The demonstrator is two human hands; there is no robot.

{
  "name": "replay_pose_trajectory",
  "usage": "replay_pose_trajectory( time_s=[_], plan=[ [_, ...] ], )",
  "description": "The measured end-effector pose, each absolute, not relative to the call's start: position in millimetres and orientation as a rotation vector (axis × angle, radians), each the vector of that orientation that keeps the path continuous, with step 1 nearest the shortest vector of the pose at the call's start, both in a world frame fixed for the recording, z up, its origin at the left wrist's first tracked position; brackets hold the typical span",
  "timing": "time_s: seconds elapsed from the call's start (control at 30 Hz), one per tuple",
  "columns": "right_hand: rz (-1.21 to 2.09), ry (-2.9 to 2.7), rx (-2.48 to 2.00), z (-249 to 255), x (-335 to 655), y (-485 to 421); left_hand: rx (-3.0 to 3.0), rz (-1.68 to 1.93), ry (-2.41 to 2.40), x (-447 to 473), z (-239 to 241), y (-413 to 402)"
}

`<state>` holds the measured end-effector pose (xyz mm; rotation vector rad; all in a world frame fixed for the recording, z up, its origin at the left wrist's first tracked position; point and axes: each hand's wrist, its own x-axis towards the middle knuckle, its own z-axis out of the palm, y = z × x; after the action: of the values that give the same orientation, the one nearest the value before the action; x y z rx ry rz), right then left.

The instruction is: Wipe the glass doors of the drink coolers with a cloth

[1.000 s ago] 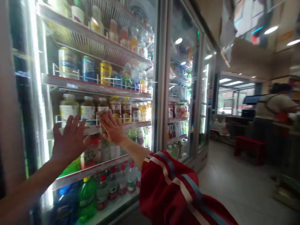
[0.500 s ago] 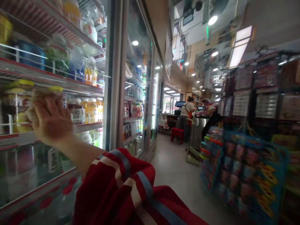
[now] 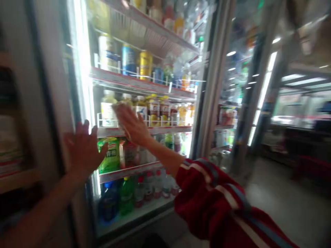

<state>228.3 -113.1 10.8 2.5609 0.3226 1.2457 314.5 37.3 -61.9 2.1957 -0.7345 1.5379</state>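
My right hand (image 3: 136, 127), below a red sleeve with light and grey-blue stripes, is spread over a pale cloth (image 3: 119, 112). It holds the cloth flat toward the front of a lit drinks fridge, near the middle shelf. Motion blurs the cloth's edges. Farther left, my left hand (image 3: 82, 150) has its fingers apart and holds nothing. It is at the fridge's metal door frame (image 3: 73, 103), by the bright light strip; whether the palm touches cannot be told. Behind the hands stand bottles, among them a green bottle (image 3: 126, 196) on the bottom shelf.
Cans, such as a yellow can (image 3: 145, 64), line the upper shelf. A metal upright (image 3: 210, 86) divides this fridge section from another glass-fronted one on the right. Pale floor (image 3: 269, 193) runs along the right, with a dark red stool (image 3: 311, 170) beyond, blurred.
The view has swung left to face the fridge. My right hand with the cloth has moved left along the fridge front. My left hand has come into view at the frame.
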Motion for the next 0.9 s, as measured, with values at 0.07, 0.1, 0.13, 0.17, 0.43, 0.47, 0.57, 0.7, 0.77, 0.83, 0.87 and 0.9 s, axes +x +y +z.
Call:
replay_pose_trajectory(
  time_s=[0.07,0.1,0.13,0.17,0.43,0.47,0.57,0.7,0.77,0.83,0.87,0.9],
  plan=[
    [1.488,0.275,2.571,2.9,239.5,-117.2,2.324,1.406,-0.738,303.4,-75.7,68.2],
    [1.539,0.298,2.564,-7.7,246.3,-117.0,2.379,1.372,-0.725,298.5,-82.1,75.3],
    [1.530,0.359,2.551,-21.6,252.0,-115.1,2.423,1.366,-0.716,294.4,-88.0,78.8],
    [1.479,0.439,2.529,-37.1,255.7,-112.0,2.452,1.382,-0.694,291.0,-93.3,80.4],
    [1.465,0.530,2.371,-75.1,249.1,-100.8,2.658,1.282,-0.692,257.2,-119.7,87.0],
    [1.515,0.481,2.382,-75.2,248.2,-100.8,2.673,1.275,-0.696,252.4,-123.7,86.6],
    [1.479,0.575,2.363,-96.7,244.5,-98.8,2.707,1.269,-0.724,239.8,-139.4,85.3],
    [1.309,0.857,2.288,-134.0,240.5,-91.9,2.773,1.245,-0.726,228.7,-162.5,91.6],
    [1.334,0.846,2.312,-131.7,242.8,-86.4,2.804,1.216,-0.701,225.6,-171.5,97.0],
    [1.411,0.753,2.374,-119.2,248.1,-78.8,2.822,1.192,-0.674,223.3,-178.6,101.0],
    [1.441,0.708,2.407,-113.8,251.3,-74.2,2.824,1.187,-0.665,222.3,-181.8,102.0],
    [1.451,0.686,2.434,-111.4,254.5,-69.6,2.823,1.184,-0.663,221.4,-184.9,102.5]
  ],
)
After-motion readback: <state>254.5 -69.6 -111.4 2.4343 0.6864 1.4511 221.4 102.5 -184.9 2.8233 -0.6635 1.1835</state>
